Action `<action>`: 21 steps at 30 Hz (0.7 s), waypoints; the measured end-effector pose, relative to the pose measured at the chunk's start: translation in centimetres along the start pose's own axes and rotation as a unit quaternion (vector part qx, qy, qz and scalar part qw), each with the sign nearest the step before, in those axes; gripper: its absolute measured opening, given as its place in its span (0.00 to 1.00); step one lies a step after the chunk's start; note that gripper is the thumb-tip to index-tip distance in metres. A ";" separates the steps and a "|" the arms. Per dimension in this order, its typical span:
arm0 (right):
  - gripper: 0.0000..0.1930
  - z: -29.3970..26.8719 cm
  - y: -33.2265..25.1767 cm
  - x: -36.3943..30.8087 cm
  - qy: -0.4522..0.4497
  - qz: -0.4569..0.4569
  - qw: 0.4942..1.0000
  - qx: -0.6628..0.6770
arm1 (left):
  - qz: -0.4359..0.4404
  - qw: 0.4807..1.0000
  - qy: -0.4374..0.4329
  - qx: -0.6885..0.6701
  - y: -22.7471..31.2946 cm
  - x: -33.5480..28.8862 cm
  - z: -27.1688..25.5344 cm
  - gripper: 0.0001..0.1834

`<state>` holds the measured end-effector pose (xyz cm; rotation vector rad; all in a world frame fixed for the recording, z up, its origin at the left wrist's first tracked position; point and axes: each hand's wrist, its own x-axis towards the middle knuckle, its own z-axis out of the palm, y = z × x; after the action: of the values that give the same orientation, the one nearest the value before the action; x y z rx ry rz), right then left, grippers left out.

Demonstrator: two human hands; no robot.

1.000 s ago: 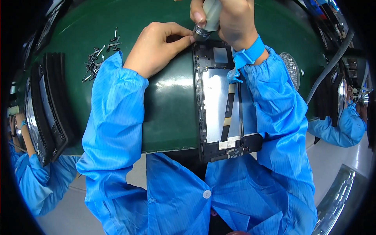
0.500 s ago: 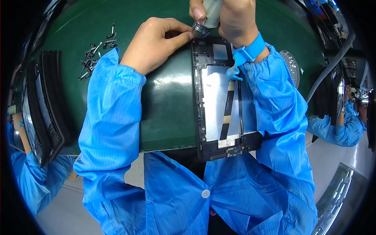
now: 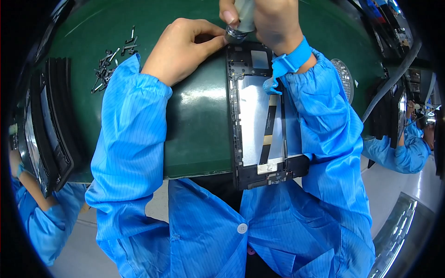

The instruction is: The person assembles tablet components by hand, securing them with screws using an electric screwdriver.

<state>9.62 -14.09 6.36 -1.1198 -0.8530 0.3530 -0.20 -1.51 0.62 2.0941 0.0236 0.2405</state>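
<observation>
An opened tablet housing (image 3: 250,125) lies on the green table, its lower end reaching over the near edge; inside are a silver plate and a dark flex cable (image 3: 268,127). My right hand (image 3: 277,25) grips a pale cylindrical tool (image 3: 244,16) with a shiny metal end, pointed down at the housing's far left corner. The tool's tip is hidden. Beside that metal end, my left hand (image 3: 181,48) has its thumb and index finger closed in a pinch. Whatever is between them, if anything, cannot be made out. A blue strap circles my right wrist.
Small black parts (image 3: 105,72) are scattered left of my left forearm. Dark panels (image 3: 58,125) stand in a row at the left edge. A clear round dish (image 3: 342,78) sits right of my right sleeve, near a grey cable (image 3: 391,81). Other people's blue sleeves show at both sides.
The tool and my right hand have shifted slightly left and up. My left hand keeps its pinch. At the far left, another person's arm has moved lower.
</observation>
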 end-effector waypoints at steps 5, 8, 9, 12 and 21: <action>0.09 0.6 -0.3 0.2 0.013 0.028 0.999 -0.023 | -0.011 1.000 -0.018 0.017 0.6 0.1 -0.3 0.13; 0.13 0.5 -0.4 0.1 0.007 0.031 0.999 -0.043 | -0.009 0.999 -0.010 0.048 0.9 -0.1 -0.3 0.14; 0.13 0.6 -0.3 0.2 0.015 0.035 0.998 -0.042 | -0.023 0.999 -0.013 0.034 1.0 -0.1 -0.3 0.14; 0.14 0.6 -0.3 0.1 0.022 0.043 0.998 -0.045 | -0.028 0.999 -0.011 0.015 0.5 0.0 -0.1 0.14; 0.09 0.2 0.9 0.3 -0.001 -0.022 0.998 -0.050 | -0.016 1.000 0.000 -0.007 -0.6 0.2 0.4 0.12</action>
<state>9.80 -13.37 5.71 -1.1913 -0.9036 0.2767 0.15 -1.54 -0.09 2.0780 0.0541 0.2204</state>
